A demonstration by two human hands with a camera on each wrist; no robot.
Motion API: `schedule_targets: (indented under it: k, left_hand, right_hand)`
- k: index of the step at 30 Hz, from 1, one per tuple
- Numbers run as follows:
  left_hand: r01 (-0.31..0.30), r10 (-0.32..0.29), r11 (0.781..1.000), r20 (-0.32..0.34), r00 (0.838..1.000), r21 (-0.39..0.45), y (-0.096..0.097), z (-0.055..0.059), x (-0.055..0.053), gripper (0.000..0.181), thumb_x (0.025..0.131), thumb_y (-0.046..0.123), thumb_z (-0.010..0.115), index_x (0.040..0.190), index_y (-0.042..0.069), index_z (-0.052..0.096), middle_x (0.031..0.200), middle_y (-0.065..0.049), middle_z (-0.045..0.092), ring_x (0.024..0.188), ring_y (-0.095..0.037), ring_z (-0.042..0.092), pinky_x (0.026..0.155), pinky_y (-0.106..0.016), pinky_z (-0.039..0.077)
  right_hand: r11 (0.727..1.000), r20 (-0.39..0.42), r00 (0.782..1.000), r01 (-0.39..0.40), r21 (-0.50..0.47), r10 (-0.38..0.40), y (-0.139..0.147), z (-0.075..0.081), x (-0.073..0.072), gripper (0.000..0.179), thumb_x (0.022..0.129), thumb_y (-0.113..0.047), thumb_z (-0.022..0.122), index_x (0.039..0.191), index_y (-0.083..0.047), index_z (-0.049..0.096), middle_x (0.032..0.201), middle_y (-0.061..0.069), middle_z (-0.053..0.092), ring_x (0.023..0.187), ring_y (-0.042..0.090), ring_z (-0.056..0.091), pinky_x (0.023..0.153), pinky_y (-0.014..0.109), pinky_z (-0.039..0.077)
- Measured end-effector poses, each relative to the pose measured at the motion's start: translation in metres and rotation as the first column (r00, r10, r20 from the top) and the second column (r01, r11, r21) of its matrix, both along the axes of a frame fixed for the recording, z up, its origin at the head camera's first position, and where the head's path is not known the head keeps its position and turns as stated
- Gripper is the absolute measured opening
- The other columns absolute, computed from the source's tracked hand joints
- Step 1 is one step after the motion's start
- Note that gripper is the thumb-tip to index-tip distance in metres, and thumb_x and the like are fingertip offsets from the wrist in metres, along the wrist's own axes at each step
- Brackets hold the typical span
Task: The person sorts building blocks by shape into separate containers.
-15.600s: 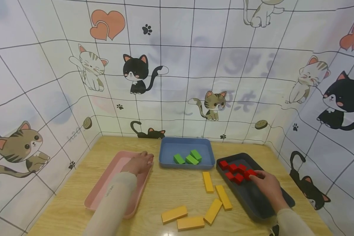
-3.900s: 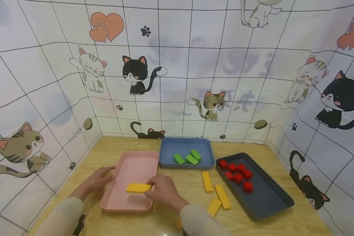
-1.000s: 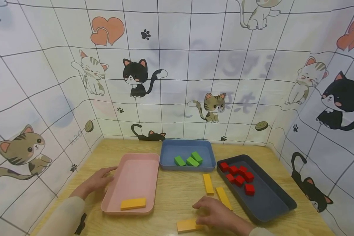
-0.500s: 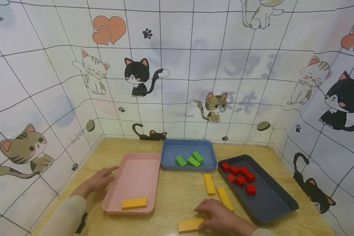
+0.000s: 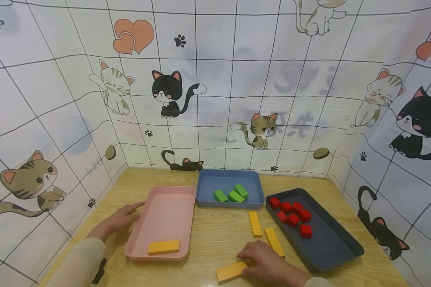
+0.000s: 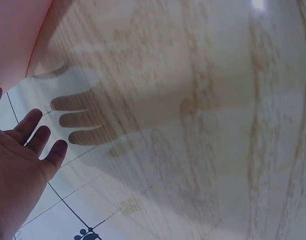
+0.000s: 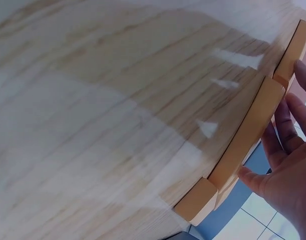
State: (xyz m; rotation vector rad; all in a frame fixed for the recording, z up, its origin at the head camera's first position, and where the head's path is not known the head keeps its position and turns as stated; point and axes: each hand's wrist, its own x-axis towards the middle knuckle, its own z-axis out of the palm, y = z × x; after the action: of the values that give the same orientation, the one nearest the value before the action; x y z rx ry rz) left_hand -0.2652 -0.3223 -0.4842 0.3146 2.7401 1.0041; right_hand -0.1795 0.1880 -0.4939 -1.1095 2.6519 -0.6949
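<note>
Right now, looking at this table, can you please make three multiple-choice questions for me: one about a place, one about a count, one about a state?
1. Where does the left hand rest?
A. inside the blue tray
B. at the left rim of the pink tray
C. on the red cubes

2. How many red cubes lie in the dark tray?
A. three
B. six
C. nine

3. What is the right hand doing?
A. gripping a yellow block near the front table edge
B. lying flat and idle
C. holding a green block

Answers:
1. B, its straight fingers lie against that tray's left edge in the head view.
2. B, six can be counted in the head view.
3. A, its fingers curl on the block's end; in the right wrist view they touch the block's long side.
</note>
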Motion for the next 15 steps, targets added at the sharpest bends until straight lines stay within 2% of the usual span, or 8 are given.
schedule_targets:
  k: [8, 13, 15]
  left_hand:
    - [0.000, 0.000, 1.000, 0.001, 1.000, -0.014, 0.0016, 0.0034, 0.0015, 0.055, 0.101, 0.023, 0.055, 0.150, 0.003, 0.039, 0.149, -0.036, 0.033, 0.134, -0.059, 0.029, 0.102, -0.072, 0.029]
    - [-0.002, 0.002, 1.000, 0.010, 1.000, -0.018, 0.0022, 0.0033, 0.0022, 0.055, 0.102, 0.024, 0.054, 0.151, 0.004, 0.039, 0.149, -0.035, 0.032, 0.135, -0.059, 0.028, 0.102, -0.073, 0.028]
    - [-0.013, 0.013, 1.000, 0.020, 1.000, -0.017, 0.0024, 0.0027, 0.0022, 0.055, 0.102, 0.024, 0.054, 0.151, 0.004, 0.039, 0.150, -0.035, 0.032, 0.135, -0.058, 0.027, 0.103, -0.073, 0.027]
  right_hand:
    - [0.999, -0.066, 0.997, -0.037, 0.018, 0.038, 0.0021, -0.0002, -0.0004, 0.033, 0.080, -0.032, 0.082, 0.110, -0.020, 0.075, 0.100, -0.020, 0.060, 0.093, 0.000, 0.054, 0.094, 0.042, 0.046]
    - [0.999, -0.063, 0.998, -0.026, 0.027, 0.027, 0.0014, 0.0008, 0.0004, 0.030, 0.081, -0.033, 0.081, 0.108, -0.021, 0.076, 0.100, -0.022, 0.060, 0.095, 0.001, 0.055, 0.098, 0.051, 0.043]
    - [1.000, -0.045, 0.999, -0.016, 0.027, 0.017, 0.0009, 0.0020, -0.0001, 0.029, 0.081, -0.034, 0.081, 0.107, -0.022, 0.076, 0.099, -0.023, 0.059, 0.095, 0.000, 0.055, 0.098, 0.049, 0.044]
